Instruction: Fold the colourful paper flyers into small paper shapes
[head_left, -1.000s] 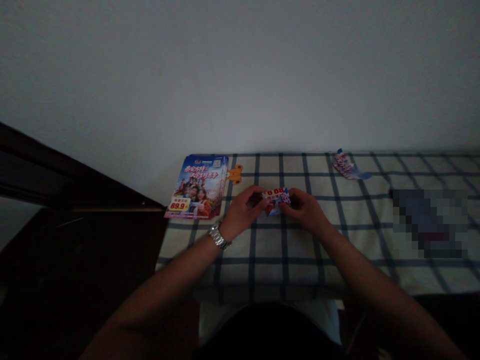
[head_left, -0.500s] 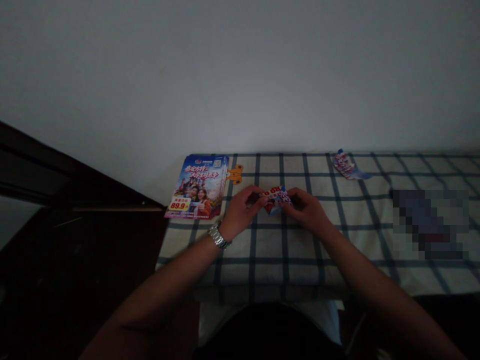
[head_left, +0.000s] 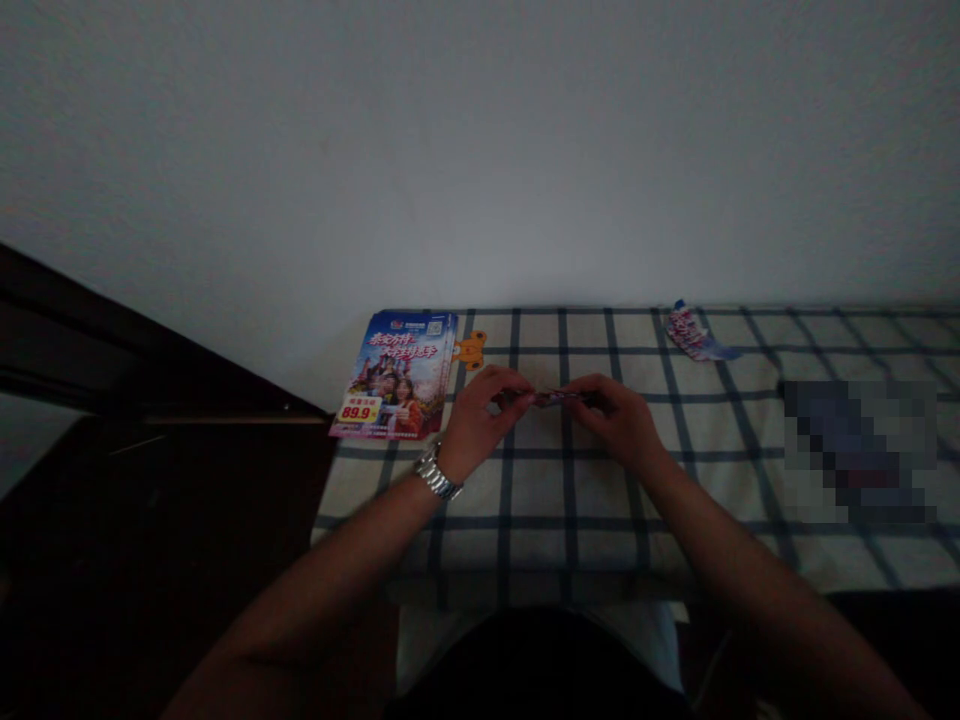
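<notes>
Reading clock from middle of cloth (head_left: 534,500), checked: noted wall (head_left: 480,150) at 12 o'clock, pale; bear (head_left: 470,351) at 10, orange, small; dark object (head_left: 847,435) at 3, pixelated past naming. Logged floor (head_left: 180,550) at 9, in shadow.

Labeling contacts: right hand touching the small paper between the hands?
Touching: head view shows the right hand pinching the small paper by its right end.

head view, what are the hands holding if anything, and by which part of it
A small piece of paper, seen nearly edge-on: the left hand pinches its left end, the right hand its right end.
</notes>
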